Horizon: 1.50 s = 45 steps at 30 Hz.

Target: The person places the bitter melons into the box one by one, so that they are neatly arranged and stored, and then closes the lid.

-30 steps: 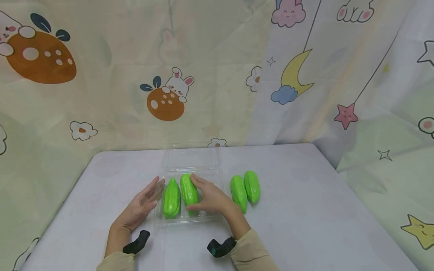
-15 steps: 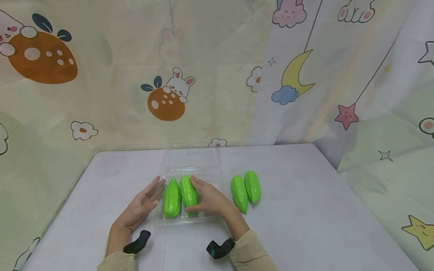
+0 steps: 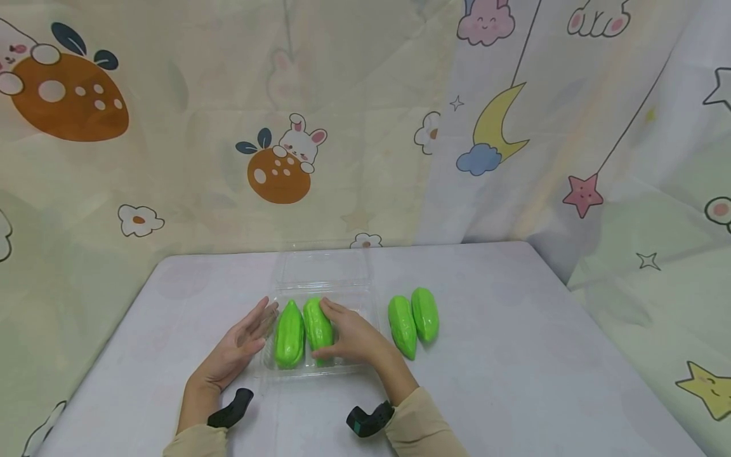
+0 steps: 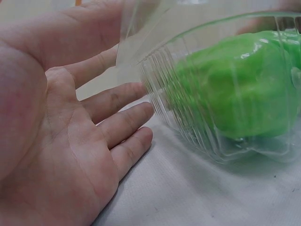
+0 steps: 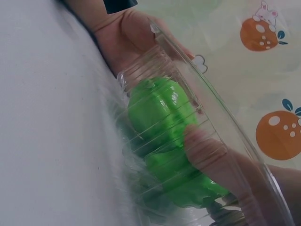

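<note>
A clear plastic clamshell box [image 3: 355,298] lies on the table with its lid laid back. In its left part rests a glossy green, ridged, gourd-like vegetable [image 3: 289,336]. Beside it is a second green gourd [image 3: 317,320], held by my right hand [image 3: 356,336] with thumb at the near end and fingers at the far end. My left hand [image 3: 237,346] has its fingers extended along the box's left side. In the left wrist view, those fingertips [image 4: 141,110] lie right at the ribbed wall. The right wrist view shows my thumb [image 5: 204,146] against the gourd, through the clear plastic.
Two more green gourds, one nearer [image 3: 402,327] and one farther [image 3: 425,315], lie side by side right of the box. The white-covered table [image 3: 514,381] ends at a printed cloth backdrop [image 3: 365,127]. Both wrists wear black cameras.
The gourd in my right hand has come down slightly toward the near side of the box, with the hand following. My left hand and the other gourds have stayed put.
</note>
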Motion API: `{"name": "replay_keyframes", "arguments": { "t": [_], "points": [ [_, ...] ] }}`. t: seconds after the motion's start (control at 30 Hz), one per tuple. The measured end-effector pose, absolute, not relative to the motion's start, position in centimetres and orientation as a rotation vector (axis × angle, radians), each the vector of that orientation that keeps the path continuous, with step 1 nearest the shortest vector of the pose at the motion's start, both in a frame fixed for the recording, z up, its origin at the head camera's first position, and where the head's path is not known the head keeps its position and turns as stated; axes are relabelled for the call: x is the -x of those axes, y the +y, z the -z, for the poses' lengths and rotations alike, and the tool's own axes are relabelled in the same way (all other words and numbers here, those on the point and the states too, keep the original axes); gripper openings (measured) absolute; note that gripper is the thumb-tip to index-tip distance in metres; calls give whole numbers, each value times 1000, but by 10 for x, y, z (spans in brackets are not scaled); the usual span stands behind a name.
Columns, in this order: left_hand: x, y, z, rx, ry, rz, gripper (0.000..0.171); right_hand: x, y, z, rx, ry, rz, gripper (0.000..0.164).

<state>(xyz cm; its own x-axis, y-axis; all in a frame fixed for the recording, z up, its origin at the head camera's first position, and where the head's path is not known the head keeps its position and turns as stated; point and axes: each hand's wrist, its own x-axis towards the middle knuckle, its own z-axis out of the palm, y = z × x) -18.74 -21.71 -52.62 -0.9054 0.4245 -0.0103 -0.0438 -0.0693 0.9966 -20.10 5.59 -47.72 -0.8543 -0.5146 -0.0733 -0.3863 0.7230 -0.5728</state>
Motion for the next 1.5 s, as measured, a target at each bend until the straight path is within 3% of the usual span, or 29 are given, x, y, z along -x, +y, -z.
{"name": "replay_keyframes", "arguments": {
  "t": [1.5],
  "points": [
    [187,-215,525,-396,1891,-2053,82,201,56,482,746,2617,790,101]
  ]
}}
